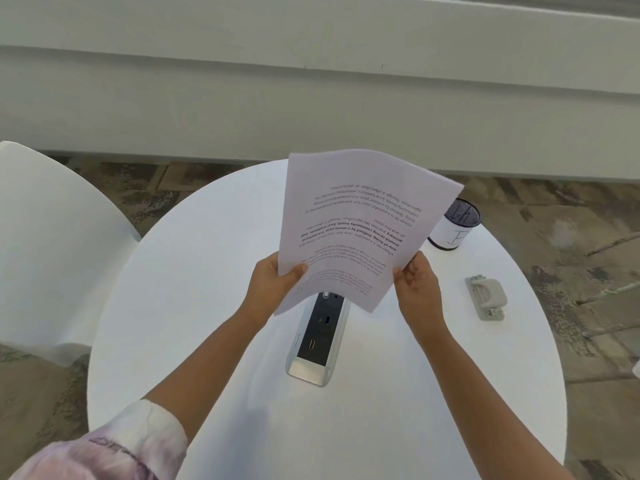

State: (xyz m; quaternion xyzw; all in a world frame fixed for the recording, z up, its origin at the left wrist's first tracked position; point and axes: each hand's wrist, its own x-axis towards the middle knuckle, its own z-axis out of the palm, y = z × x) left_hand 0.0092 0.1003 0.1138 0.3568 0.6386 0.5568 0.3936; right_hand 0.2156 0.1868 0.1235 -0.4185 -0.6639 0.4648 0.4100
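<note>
Paper sheets (360, 223) held mid-frame above the round table (207, 341), long axis tilting toward upper right, text upside down; left hand (273, 289) and right hand (417, 289) pinch the lower edges.

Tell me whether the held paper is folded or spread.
Spread: the paper bows unfolded between the left hand and right hand.

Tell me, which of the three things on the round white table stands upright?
The dark mesh cup with a white label, at the far right; the grey hole punch and the black-and-silver socket strip lie flat.
</note>
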